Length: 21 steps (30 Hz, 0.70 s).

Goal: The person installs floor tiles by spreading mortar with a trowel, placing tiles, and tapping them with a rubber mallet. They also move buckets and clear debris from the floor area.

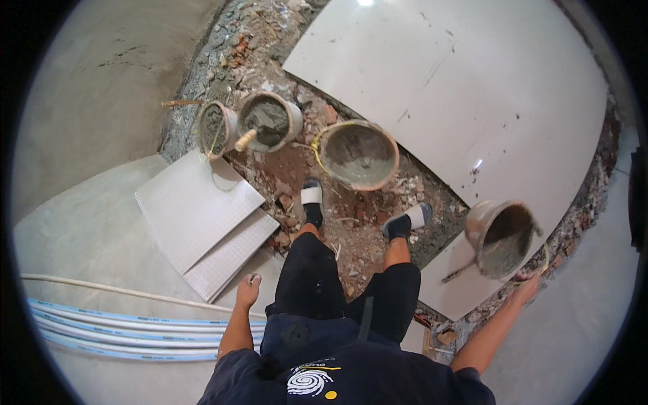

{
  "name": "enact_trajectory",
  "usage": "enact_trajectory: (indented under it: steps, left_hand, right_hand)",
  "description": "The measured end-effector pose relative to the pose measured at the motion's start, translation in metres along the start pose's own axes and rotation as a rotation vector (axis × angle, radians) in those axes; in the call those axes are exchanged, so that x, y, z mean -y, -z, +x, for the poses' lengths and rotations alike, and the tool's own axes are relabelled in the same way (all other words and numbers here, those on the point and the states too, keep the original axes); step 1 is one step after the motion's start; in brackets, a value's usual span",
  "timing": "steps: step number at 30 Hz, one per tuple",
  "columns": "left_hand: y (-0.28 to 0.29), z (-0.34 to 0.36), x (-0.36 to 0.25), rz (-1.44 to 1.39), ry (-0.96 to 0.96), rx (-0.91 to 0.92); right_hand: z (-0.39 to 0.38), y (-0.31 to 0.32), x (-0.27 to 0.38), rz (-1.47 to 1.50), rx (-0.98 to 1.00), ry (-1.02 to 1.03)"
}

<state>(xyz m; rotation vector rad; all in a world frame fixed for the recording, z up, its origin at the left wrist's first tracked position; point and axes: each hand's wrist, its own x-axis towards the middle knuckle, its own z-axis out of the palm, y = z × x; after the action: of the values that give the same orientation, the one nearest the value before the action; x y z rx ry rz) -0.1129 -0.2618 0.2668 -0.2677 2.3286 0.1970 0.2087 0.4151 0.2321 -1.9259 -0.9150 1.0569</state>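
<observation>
Right hand [528, 287] out to the side, fingers clenched on the handle of a tilted bucket [503, 237] of mortar, hanging over the edge of a large white tile [459, 81]. Left hand [248, 289] loose at the thigh, fingers released, holding nothing. Three more buckets [358, 154] on rubble [351, 229] ahead; stacked tiles [196, 209] and pipes [135, 331] at left.

Floor [88, 223] of smooth grey screed at left; strip of broken brick and rubble [351, 223] down the middle. Large glossy white tiles [472, 88] laid at right. Three mortar-caked buckets [358, 155] standing on rubble. Two ribbed tiles [202, 216] stacked at left, face down. White pipes [121, 331] lying side by side near lower left.
</observation>
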Motion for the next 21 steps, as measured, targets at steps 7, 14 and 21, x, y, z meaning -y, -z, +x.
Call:
enact_trajectory:
  steps: [7, 14, 21]
  left_hand:
    - [0.094, 0.092, 0.061, -0.092, -0.126, -0.022]
    - [0.182, 0.132, 0.113, -0.037, 0.031, -0.121]
    - [0.112, 0.254, -0.031, -0.027, -0.238, -0.04]
  right_hand:
    - [-0.137, 0.032, -0.068, -0.499, 0.036, 0.101]
    - [-0.195, -0.002, -0.17, -0.716, 0.133, -0.223]
    - [-0.245, -0.047, -0.355, -0.765, 0.329, -0.284]
